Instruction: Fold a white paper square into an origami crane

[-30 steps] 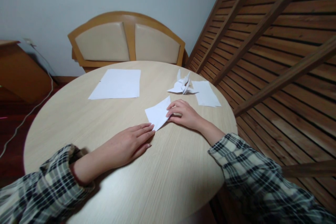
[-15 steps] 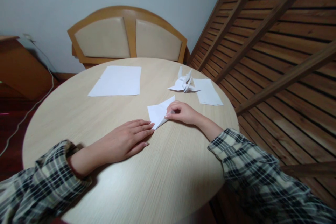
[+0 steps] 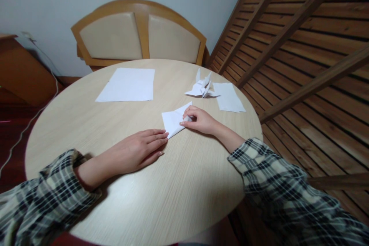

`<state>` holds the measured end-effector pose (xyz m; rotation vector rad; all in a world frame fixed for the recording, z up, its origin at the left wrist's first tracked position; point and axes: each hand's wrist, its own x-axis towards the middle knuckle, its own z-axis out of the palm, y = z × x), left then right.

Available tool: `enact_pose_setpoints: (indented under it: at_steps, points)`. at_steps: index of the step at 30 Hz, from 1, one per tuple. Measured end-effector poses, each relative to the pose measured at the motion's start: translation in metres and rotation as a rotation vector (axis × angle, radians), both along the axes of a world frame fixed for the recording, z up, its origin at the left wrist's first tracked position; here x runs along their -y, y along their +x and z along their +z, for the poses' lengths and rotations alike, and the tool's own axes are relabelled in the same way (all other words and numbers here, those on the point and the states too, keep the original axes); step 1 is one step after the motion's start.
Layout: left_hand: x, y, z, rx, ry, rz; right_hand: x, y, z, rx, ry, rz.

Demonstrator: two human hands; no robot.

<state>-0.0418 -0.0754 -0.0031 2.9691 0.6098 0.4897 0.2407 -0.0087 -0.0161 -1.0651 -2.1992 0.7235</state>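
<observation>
Out on the round bench (image 3: pixel 184 192), on the near side of a white paper figure (image 3: pixel 201 87), we've got the folded paper (image 3: pixel 173 121) with two hands at work! Left hand (image 3: pixel 138 150): fingers straight, flat, pressing its nearest corner without gripping; right hand (image 3: pixel 200 120): fingers curled, pinching the right-hand edge. Clean folding here, I'd judge, wants that left corner anchored, edges matched before any hard press, then one smooth stroke along the crease. Its long axis runs diagonally, near-left to far-right, a sharp tip pointing away and rightward.
</observation>
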Motion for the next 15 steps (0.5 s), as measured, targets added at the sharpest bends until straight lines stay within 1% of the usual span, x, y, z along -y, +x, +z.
enact_pose_setpoints:
  at_steps: [9, 15]
  points:
    - [-0.0001, -0.0011, -0.0011, -0.020, -0.029, 0.023, 0.0016, -0.0022, 0.0053, 0.091, -0.006, 0.010]
    - [-0.0049, 0.0043, -0.0016, 0.040, -0.029, 0.082, -0.0020, -0.0030, 0.0048, 0.107, -0.008, 0.025]
